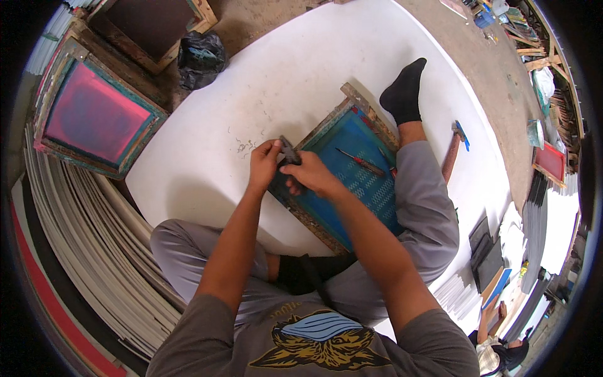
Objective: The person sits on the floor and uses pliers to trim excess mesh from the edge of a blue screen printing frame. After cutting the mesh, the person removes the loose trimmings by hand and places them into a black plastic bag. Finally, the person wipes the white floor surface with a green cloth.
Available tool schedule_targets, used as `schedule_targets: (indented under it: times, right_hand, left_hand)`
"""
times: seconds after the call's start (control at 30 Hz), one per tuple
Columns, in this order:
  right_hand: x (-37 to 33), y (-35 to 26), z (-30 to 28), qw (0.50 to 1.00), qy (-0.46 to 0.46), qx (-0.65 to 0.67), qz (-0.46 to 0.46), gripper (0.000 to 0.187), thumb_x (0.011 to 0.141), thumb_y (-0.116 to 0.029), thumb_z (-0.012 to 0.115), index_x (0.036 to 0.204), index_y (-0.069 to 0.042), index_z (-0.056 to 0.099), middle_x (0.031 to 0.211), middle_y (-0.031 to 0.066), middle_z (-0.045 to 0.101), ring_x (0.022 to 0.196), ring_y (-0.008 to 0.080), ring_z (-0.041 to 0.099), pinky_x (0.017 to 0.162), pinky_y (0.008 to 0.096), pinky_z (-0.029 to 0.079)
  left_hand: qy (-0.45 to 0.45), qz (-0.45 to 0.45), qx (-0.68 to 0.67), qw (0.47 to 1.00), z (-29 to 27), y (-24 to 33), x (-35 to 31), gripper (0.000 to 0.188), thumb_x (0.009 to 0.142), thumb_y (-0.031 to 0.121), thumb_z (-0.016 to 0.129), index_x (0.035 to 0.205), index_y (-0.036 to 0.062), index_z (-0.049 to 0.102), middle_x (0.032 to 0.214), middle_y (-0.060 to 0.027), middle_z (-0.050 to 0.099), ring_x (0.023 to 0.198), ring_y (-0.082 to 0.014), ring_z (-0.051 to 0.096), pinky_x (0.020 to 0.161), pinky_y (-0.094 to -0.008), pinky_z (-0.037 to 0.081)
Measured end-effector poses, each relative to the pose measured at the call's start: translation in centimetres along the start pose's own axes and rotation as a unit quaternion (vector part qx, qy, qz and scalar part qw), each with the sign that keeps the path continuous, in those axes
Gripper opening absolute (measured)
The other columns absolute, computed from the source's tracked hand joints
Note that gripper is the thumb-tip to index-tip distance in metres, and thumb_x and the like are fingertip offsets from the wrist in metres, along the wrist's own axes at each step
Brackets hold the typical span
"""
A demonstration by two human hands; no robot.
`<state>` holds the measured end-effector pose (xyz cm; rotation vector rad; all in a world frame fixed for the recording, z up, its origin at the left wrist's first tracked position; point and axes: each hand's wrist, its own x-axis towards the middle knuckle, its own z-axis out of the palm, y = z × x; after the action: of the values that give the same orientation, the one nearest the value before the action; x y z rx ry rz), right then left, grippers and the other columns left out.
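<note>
My right hand (309,174) is closed around a dark hand tool that looks like pliers (288,149), above the left edge of a wood-framed printing screen (326,146). My left hand (266,162) is closed in a pinch beside the tool's tip; whatever its fingers hold is too small to make out. The blue mesh of the screen carries rows of pale marks. On it lies a screwdriver (362,162) with a red and black handle, and a second red-handled tool (393,171) is partly hidden by my leg. Small dark scraps (244,146) are scattered left of my hands.
I sit on a large white sheet (207,119). A wooden-handled tool (452,151) with a blue part lies right of my leg. A pink screen (97,113), a black plastic bag (201,60) and stacked boards (94,232) are left. Another person (499,352) is at lower right.
</note>
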<state>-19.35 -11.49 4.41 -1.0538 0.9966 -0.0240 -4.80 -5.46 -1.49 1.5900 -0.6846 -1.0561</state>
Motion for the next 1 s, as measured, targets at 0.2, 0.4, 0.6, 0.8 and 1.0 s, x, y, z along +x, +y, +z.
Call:
schedule_targets:
  times: [0.2,0.4,0.6,0.8,1.0]
  right_hand:
    - [1.5,-0.6,4.8,0.978,-0.129,0.154,0.053,0.034,0.102,-0.035,0.059,0.102,-0.002,0.059,0.079,0.0143,0.069,0.063,0.0228,0.068,0.054,0.0359,0.054]
    - [4.2,0.5,7.3,0.986,-0.129,0.096,0.053,0.042,0.101,-0.049,0.059,0.094,-0.008,0.068,0.068,-0.0003,0.055,0.058,0.0126,0.055,0.051,0.0324,0.043]
    - [4.1,-0.4,7.5,0.97,-0.181,0.148,0.073,0.042,0.102,-0.048,0.058,0.098,-0.008,0.07,0.068,-0.0002,0.056,0.059,0.0133,0.055,0.054,0.0348,0.05]
    - [3.6,0.5,5.0,0.972,-0.128,0.19,0.042,0.043,0.103,-0.047,0.056,0.099,-0.006,0.07,0.078,0.0058,0.065,0.061,0.0179,0.06,0.058,0.0367,0.054]
    - [0.6,0.6,-1.6,0.942,-0.052,0.332,-0.027,0.049,0.106,-0.047,0.047,0.116,-0.001,0.063,0.104,0.0175,0.072,0.09,0.0287,0.073,0.075,0.0436,0.06]
  left_hand:
    - [-0.072,-0.169,-0.311,0.932,-5.7,0.7,-1.2,0.023,0.107,0.025,0.047,0.109,0.0068,0.06,0.092,-0.0037,0.065,0.084,-0.0168,0.062,0.082,-0.0307,0.049]
    - [-0.073,-0.192,-0.351,0.913,-8.7,-1.2,-1.5,0.02,0.104,0.026,0.049,0.104,0.0087,0.059,0.091,-0.0046,0.064,0.077,-0.0179,0.062,0.07,-0.0345,0.055]
    - [-0.108,-0.186,-0.333,0.918,-9.6,-0.3,-1.4,0.02,0.103,0.026,0.052,0.103,0.007,0.058,0.078,-0.0046,0.062,0.062,-0.017,0.058,0.047,-0.0328,0.049]
    - [0.101,-0.073,0.023,0.992,-9.1,-2.1,0.9,0.031,0.096,0.032,0.069,0.089,0.002,0.064,0.075,-0.007,0.065,0.065,-0.0187,0.063,0.061,-0.0341,0.051]
    - [0.185,0.036,0.356,0.915,-5.7,2.3,-0.5,0.029,0.092,0.03,0.073,0.087,0.0022,0.072,0.084,-0.0136,0.071,0.079,-0.0291,0.068,0.072,-0.0404,0.052]
